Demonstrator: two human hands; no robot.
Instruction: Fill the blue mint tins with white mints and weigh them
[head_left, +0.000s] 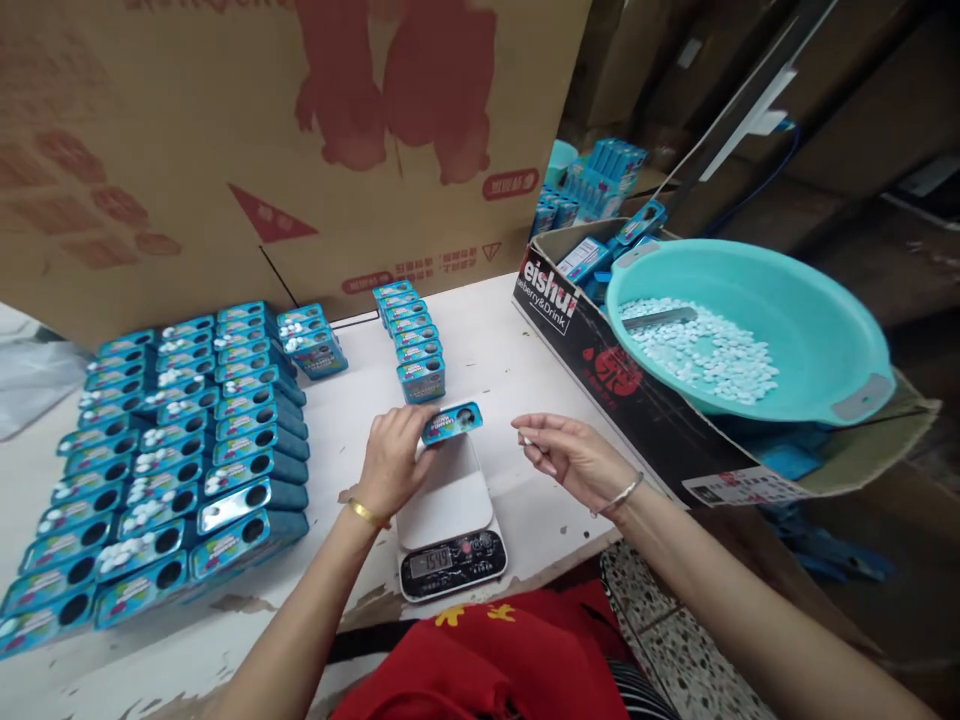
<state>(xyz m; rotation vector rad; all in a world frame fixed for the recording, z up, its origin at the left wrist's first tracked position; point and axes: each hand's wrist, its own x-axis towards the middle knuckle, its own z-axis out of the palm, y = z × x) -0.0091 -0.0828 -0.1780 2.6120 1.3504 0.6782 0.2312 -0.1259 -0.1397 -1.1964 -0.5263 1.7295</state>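
Note:
My left hand [394, 455] is closed around one end of a small blue tin [452, 423], above the far edge of a white digital scale [445, 505]. The tin has a round dark opening in its top. A lit display [433, 562] shows on the scale's front, its digits hard to read. To the right, my right hand [570, 455] pinches what looks like a small white tablet [524, 440] between thumb and fingers, apart from the tin. Just beyond the tin stands a short row of similar blue tins [420, 375].
Many blue tins [251, 540] stand in rows at left, several with white tablets on top. A turquoise basin [810, 310] of white tablets [712, 350], with a metal scoop [660, 318], sits on an open black carton [600, 370]. A large cardboard box [300, 120] stands behind.

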